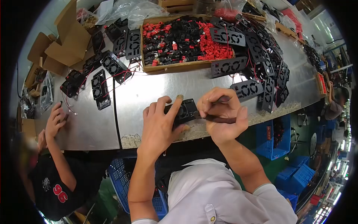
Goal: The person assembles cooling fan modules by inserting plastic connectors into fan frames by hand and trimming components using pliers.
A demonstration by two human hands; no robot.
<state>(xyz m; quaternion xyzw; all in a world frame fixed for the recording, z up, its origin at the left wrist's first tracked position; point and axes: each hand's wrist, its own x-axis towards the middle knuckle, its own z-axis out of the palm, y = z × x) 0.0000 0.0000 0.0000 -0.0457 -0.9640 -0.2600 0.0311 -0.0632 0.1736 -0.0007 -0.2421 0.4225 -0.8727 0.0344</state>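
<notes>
My left hand (158,121) is closed around a black fan panel (185,111), which it steadies over the front part of the metal table. A round fan shows in the panel, and my fingers cover part of its frame. On the panel's right side, my right hand (226,117) grips dark-handled pliers (220,119). One handle lies across the palm and the other sits under the curled fingers. The tips of the pliers meet the right end of the panel; whether they grip anything there is too small to tell.
Behind my hands stands a cardboard tray (186,67) of red and black connectors. Black fan panels with wires (246,89) are piled to the right, and more fan panels (100,89) lie left. At the left edge a co-worker's hand (56,121) is over the table. Blue crates (274,138) stand below.
</notes>
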